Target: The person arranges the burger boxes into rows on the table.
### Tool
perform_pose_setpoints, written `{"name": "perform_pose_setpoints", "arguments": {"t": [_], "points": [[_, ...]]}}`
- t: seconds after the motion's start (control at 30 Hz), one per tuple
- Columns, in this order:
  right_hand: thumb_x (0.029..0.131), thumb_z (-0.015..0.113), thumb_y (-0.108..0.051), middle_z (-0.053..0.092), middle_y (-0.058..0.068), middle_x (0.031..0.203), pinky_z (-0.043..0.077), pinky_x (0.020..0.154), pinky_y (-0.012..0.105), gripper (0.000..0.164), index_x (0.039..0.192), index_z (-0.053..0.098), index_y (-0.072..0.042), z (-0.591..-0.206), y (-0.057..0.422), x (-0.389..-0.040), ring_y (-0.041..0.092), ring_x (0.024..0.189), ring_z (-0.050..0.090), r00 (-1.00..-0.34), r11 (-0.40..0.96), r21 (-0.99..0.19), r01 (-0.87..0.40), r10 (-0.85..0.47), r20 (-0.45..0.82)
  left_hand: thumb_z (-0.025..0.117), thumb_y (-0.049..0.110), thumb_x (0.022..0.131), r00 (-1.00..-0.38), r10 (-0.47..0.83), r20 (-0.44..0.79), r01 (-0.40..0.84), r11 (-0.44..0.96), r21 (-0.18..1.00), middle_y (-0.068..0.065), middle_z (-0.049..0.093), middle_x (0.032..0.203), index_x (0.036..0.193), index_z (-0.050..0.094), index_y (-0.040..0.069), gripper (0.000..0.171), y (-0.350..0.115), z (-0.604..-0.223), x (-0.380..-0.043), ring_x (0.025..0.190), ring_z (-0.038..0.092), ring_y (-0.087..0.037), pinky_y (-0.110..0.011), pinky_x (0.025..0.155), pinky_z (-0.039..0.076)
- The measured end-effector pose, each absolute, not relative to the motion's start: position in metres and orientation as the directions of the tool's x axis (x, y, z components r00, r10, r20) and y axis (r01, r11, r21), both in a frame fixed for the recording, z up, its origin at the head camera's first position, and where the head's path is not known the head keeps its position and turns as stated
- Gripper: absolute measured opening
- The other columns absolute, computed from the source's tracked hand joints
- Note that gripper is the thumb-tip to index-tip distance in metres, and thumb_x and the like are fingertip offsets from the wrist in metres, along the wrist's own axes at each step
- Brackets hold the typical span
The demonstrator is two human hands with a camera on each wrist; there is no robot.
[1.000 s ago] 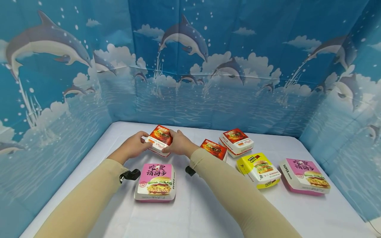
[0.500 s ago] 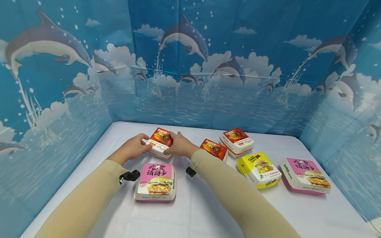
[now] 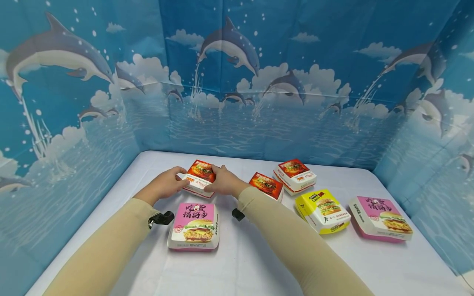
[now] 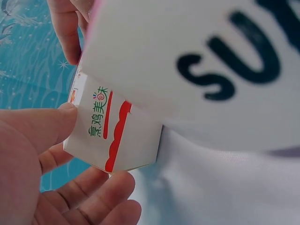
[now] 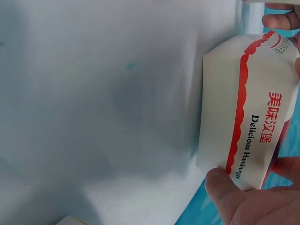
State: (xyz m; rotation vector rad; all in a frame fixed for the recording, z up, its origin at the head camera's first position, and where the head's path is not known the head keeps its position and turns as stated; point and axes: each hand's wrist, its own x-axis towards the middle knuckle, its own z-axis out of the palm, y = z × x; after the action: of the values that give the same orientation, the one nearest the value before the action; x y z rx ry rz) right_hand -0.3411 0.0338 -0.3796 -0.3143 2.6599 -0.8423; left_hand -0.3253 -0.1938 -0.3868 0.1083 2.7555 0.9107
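Note:
Both hands hold a red-and-white burger box (image 3: pixel 200 172) by its opposite sides, at the back left of the table. My left hand (image 3: pixel 167 186) grips its left side; in the left wrist view the thumb lies against the upper part and the fingers (image 4: pixel 112 187) curl by the lower edge. On the right side, my right hand (image 3: pixel 226 181) has its thumb (image 5: pixel 220 185) on the front corner, with the other fingers towards the back. Just in front of it lies a pink-and-white burger box (image 3: pixel 194 226), which fills much of the left wrist view.
Right of my right hand lie two more red-and-white boxes (image 3: pixel 294 176), one partly behind the sleeve (image 3: pixel 285 230). A yellow box (image 3: pixel 322 211) and another pink box (image 3: pixel 381 220) lie further right on the white-covered table (image 3: pixel 237 267). Dolphin-printed curtains (image 3: pixel 237 127) stand at the back and sides.
The held red-and-white box has come down slightly and a little towards me, settling level between both hands. The hands have barely shifted; the other boxes stay where they were.

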Motion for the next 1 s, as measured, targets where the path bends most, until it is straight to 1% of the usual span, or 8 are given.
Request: {"name": "perform_pose_setpoints", "arguments": {"t": [0.1,0.23,0.37,0.47,0.63,0.77,0.93,1.0], "points": [[0.09,0.082,-0.041,0.01,0.017,0.178,0.033,0.126,0.056,0.1,0.17,0.023,-0.025,-0.378,0.034,-0.341,0.036,0.16,0.028,-0.917,0.799,-0.592,-0.105,-0.309,-0.253,0.061,0.04,0.105,-0.971,0.149,-0.188,0.013,0.814,0.581,-0.022,0.065,0.133,0.153,0.047,0.009,0.058,-0.194,-0.387,-0.325,0.104,0.068,-0.026,-0.041,0.086,0.055],[0.093,0.079,-0.039,0.013,0.018,0.177,0.036,0.125,0.054,0.096,0.17,0.022,-0.026,-0.38,0.036,-0.341,0.035,0.158,0.033,-0.909,0.807,-0.578,-0.119,-0.323,-0.263,0.061,0.04,0.105,-0.975,0.155,-0.159,0.04,0.827,0.561,-0.023,0.064,0.136,0.149,0.051,0.007,0.057,-0.194,-0.387,-0.326,0.115,0.065,-0.032,-0.049,0.096,0.053],[0.095,0.076,-0.038,0.015,0.017,0.177,0.034,0.126,0.052,0.093,0.17,0.02,-0.026,-0.382,0.037,-0.342,0.034,0.16,0.029,-0.899,0.807,-0.576,-0.131,-0.341,-0.273,0.059,0.041,0.106,-0.976,0.162,-0.147,0.053,0.826,0.561,-0.024,0.061,0.142,0.146,0.052,0.004,0.056,-0.195,-0.387,-0.327,0.128,0.06,-0.037,-0.055,0.105,0.049],[0.097,0.073,-0.037,0.016,0.017,0.176,0.032,0.127,0.052,0.092,0.17,0.018,-0.026,-0.385,0.037,-0.343,0.034,0.161,0.026,-0.893,0.805,-0.578,-0.133,-0.35,-0.283,0.059,0.039,0.107,-0.973,0.159,-0.168,0.034,0.817,0.575,-0.024,0.06,0.145,0.154,0.045,0.006,0.059,-0.193,-0.385,-0.326,0.132,0.059,-0.038,-0.056,0.108,0.049],[0.1,0.068,-0.045,0.017,0.017,0.176,0.033,0.126,0.052,0.089,0.17,0.015,-0.027,-0.389,0.037,-0.343,0.035,0.16,0.028,-0.889,0.815,-0.561,-0.144,-0.356,-0.289,0.059,0.037,0.107,-0.964,0.177,-0.199,0.033,0.822,0.569,-0.025,0.058,0.148,0.165,0.034,0.014,0.067,-0.19,-0.383,-0.326,0.133,0.059,-0.04,-0.058,0.108,0.048],[0.103,0.064,-0.049,0.016,0.019,0.176,0.033,0.126,0.053,0.087,0.171,0.014,-0.026,-0.39,0.038,-0.341,0.036,0.16,0.029,-0.888,0.815,-0.556,-0.162,-0.366,-0.278,0.059,0.037,0.106,-0.961,0.178,-0.21,0.03,0.826,0.563,-0.026,0.056,0.15,0.164,0.037,0.015,0.065,-0.189,-0.383,-0.328,0.129,0.061,-0.038,-0.055,0.105,0.052],[0.104,0.063,-0.047,0.014,0.02,0.176,0.032,0.127,0.055,0.085,0.171,0.014,-0.027,-0.392,0.038,-0.34,0.038,0.161,0.026,-0.886,0.814,-0.561,-0.152,-0.364,-0.288,0.061,0.035,0.106,-0.957,0.185,-0.223,0.018,0.805,0.592,-0.025,0.059,0.147,0.161,0.041,0.014,0.062,-0.19,-0.385,-0.329,0.115,0.066,-0.03,-0.043,0.092,0.057],[0.104,0.062,-0.046,0.014,0.02,0.176,0.032,0.127,0.055,0.085,0.171,0.013,-0.028,-0.392,0.038,-0.341,0.038,0.161,0.025,-0.884,0.814,-0.561,-0.149,-0.364,-0.293,0.062,0.035,0.106,-0.956,0.189,-0.226,0.017,0.801,0.599,-0.024,0.061,0.145,0.16,0.042,0.013,0.062,-0.191,-0.385,-0.329,0.112,0.067,-0.028,-0.041,0.09,0.057]]}}
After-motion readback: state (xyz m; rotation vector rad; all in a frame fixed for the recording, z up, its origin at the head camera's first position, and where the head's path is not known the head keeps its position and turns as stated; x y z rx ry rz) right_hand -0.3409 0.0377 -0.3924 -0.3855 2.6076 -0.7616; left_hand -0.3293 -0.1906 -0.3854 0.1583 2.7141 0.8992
